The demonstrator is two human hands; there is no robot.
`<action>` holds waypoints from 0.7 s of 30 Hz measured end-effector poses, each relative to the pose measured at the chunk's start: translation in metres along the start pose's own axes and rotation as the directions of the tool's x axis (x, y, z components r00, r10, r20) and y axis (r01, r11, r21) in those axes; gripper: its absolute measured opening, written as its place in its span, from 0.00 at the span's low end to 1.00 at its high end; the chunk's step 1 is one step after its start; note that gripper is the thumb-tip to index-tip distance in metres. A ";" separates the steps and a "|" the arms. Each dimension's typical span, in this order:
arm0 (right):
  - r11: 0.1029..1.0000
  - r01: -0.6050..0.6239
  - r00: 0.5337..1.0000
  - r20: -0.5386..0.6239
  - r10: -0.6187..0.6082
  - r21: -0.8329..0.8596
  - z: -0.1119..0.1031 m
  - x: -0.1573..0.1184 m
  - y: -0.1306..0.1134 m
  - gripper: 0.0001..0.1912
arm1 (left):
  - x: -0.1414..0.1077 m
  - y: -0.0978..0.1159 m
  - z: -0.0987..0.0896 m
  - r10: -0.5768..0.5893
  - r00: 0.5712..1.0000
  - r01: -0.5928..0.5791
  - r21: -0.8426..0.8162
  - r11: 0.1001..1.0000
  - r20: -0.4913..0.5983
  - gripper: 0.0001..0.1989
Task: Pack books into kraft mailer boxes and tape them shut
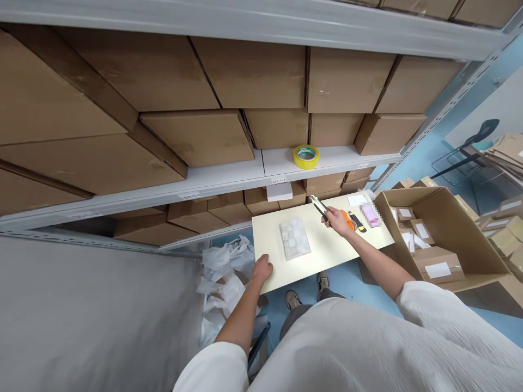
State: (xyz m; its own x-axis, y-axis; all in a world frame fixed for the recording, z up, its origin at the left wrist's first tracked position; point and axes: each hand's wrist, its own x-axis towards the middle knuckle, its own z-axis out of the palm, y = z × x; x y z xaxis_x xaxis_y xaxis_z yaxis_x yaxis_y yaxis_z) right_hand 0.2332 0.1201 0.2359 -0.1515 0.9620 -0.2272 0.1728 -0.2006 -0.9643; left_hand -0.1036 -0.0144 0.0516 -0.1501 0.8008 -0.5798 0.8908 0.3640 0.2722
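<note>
My right hand (337, 222) is wrapped round a utility knife (320, 205), its silver front end pointing to the far left above the cream table (327, 245). Curled fingers of my left hand (262, 268) rest at the table's left edge, seeming to grip it. Between the hands lies a flat, pale grey-white packet (295, 238) with a blocky pattern, touched by neither. Just right of my right hand are an orange object (350, 220), partly hidden, and a black-and-yellow tool (358, 222). A blurred pink-purple item (370, 214) lies beyond them.
Shelves with brown cartons (253, 71) rise ahead. A yellow tape roll (306, 157) sits on the shelf edge (281, 163). An open carton (445, 218) holding small labelled boxes stands right of the table. White plastic bags (229, 288) are heaped at lower left.
</note>
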 end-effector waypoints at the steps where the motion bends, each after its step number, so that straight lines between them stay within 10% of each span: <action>1: 1.000 0.008 1.000 0.002 -0.008 -0.006 -0.004 0.003 -0.002 0.12 | 0.000 0.002 -0.002 -0.017 1.000 0.017 0.000 1.000 -0.001 0.13; 15: 0.966 0.227 0.956 -0.162 -0.246 -0.127 -0.107 0.090 -0.043 0.27 | -0.002 0.024 -0.009 -0.123 0.992 0.125 0.063 0.990 -0.030 0.10; 21: 0.654 0.431 0.817 -0.038 -0.575 -0.621 -0.153 0.152 -0.068 0.27 | -0.001 0.027 -0.009 -0.142 0.990 0.141 0.086 0.986 -0.004 0.10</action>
State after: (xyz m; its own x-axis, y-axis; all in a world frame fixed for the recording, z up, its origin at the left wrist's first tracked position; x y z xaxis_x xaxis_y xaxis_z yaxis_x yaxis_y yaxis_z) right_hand 0.3475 0.3082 0.2881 -0.1861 0.9085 0.3742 0.6523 0.3990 -0.6444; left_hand -0.0833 -0.0006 0.0663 -0.2763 0.7429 -0.6098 0.8943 0.4311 0.1200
